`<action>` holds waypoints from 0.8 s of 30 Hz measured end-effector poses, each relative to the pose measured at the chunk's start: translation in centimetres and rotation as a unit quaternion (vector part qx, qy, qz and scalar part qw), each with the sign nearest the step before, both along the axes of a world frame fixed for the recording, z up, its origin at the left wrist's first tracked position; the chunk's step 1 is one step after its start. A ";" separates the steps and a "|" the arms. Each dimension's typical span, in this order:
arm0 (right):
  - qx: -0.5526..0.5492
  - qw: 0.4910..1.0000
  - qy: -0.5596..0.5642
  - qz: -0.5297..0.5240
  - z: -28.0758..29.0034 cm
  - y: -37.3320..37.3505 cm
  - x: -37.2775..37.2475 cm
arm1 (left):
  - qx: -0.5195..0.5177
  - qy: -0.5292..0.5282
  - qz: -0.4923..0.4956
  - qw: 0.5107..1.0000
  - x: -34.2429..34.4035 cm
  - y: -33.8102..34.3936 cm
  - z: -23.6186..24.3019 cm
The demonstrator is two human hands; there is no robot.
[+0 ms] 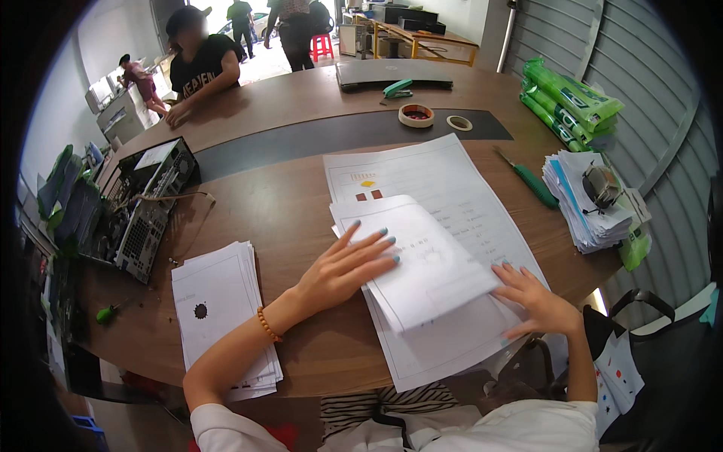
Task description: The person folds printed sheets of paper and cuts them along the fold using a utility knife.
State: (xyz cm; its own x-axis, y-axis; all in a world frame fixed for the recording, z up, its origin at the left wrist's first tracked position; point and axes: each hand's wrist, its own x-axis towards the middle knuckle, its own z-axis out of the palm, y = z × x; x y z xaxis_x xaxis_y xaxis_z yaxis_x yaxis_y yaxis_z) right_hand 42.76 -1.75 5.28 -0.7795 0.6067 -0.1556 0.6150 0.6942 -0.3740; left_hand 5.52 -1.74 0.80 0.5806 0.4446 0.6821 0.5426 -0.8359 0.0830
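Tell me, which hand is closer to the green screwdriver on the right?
Right. The right hand lies on the papers below the green screwdriver; the left hand is farther off, to its left.

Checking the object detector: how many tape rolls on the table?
2. A larger tape roll lies beside a smaller tape roll at the far side, near the green stapler. Others may be hidden.
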 end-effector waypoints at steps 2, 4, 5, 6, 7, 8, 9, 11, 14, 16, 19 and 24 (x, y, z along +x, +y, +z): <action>0.004 1.000 0.012 0.005 0.2 1.0 -1.0 | -0.007 0.015 -0.017 1.000 0.4 -0.4 0.0; 0.008 1.000 0.025 0.012 0.0 2.3 -1.8 | 0.003 0.055 -0.050 0.997 0.3 -0.5 -0.1; 0.013 0.998 0.042 0.039 -0.4 3.2 -2.1 | 0.004 0.077 -0.058 0.995 0.3 -0.5 0.1; 0.017 0.996 0.058 0.066 -0.6 4.1 -2.3 | 0.004 0.080 -0.061 0.995 0.2 -0.6 0.1; 0.000 0.993 0.096 0.076 -0.7 5.5 -1.9 | -0.016 0.077 -0.071 0.994 0.2 -0.7 0.0; 0.019 0.990 0.137 0.021 -0.5 6.7 -1.3 | -0.038 0.074 -0.081 0.993 0.1 -0.7 -0.1; 0.036 0.983 0.178 -0.030 -0.4 8.0 -0.9 | -0.031 0.088 -0.074 0.993 0.0 -0.6 -0.4; 0.135 0.944 0.241 -0.179 -0.8 10.7 0.1 | -0.062 0.095 -0.058 0.992 0.4 -0.6 -0.2; 0.311 0.890 0.160 -0.292 -4.7 16.1 2.9 | -0.095 0.114 -0.031 0.988 0.8 -0.6 0.2; 0.418 0.847 0.015 -0.329 -6.4 18.1 3.4 | -0.098 0.130 -0.020 0.986 0.5 -0.6 0.3; 0.365 0.856 0.013 -0.365 -6.8 20.0 3.8 | -0.111 0.151 -0.017 0.982 0.3 -0.6 0.5; 0.465 0.791 -0.010 -0.398 -8.1 22.5 5.2 | -0.035 0.160 -0.008 0.987 0.7 -0.6 0.8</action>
